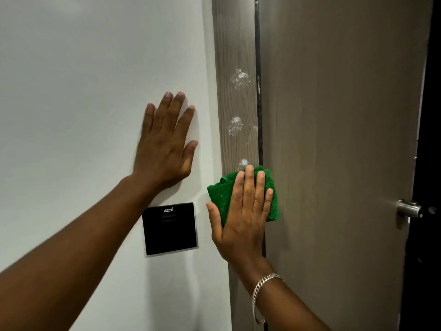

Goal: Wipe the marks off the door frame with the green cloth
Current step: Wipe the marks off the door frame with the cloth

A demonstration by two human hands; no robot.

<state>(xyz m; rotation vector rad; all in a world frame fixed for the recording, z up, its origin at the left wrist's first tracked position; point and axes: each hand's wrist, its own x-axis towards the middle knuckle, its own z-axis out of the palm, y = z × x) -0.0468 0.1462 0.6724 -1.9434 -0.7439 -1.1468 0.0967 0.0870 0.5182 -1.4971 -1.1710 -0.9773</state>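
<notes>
**Green cloth pressed low on the door frame, marks above it**

The door frame is the landmark: a grey wood-grain strip running top to bottom between the white wall and the brown door. The right hand lies flat on the green cloth, fingers spread and straight, pressing the folded cloth against the frame and across the dark gap onto the door's edge; nothing is gripped in a closed fist. A silver chain bracelet circles that wrist. White smudged marks sit on the frame above the cloth, one cluster high, one midway, and a small one touching the cloth's top edge. The left hand rests open and flat on the wall left of the frame, holding nothing. Below it, left of the frame, is a black square panel with a small white logo at its top, too small to read surely. A metal door handle sits far right of the frame.
</notes>
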